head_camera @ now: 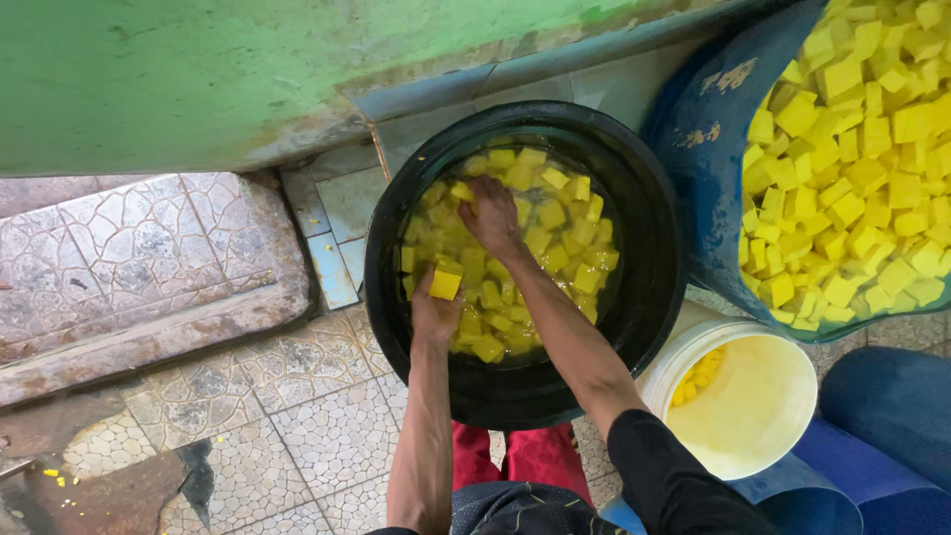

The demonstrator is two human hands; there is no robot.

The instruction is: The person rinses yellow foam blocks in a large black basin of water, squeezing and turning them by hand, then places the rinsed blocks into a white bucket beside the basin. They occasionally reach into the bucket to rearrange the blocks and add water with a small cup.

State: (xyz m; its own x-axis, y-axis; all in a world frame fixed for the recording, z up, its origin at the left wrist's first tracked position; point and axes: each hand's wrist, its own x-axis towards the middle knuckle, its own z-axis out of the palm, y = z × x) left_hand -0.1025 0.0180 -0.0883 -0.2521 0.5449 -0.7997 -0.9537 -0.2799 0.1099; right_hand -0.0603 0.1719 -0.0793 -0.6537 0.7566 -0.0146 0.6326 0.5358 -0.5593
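Observation:
A black tub (pixel 654 287) stands on the floor in front of me, filled with water and several yellow cubes (pixel 555 238). My left hand (pixel 434 309) is at the tub's near left side, holding one yellow cube (pixel 445 283) above the water. My right hand (pixel 490 213) reaches into the middle of the tub, fingers down among the floating cubes; whether it grips any I cannot tell.
A large blue barrel (pixel 693 159) packed with yellow cubes leans at the right. A white bucket (pixel 753 416) with a few cubes sits beside the tub. A green wall (pixel 198 79) runs behind. Patterned floor tiles (pixel 297 426) and a stone step (pixel 139 267) lie to the left.

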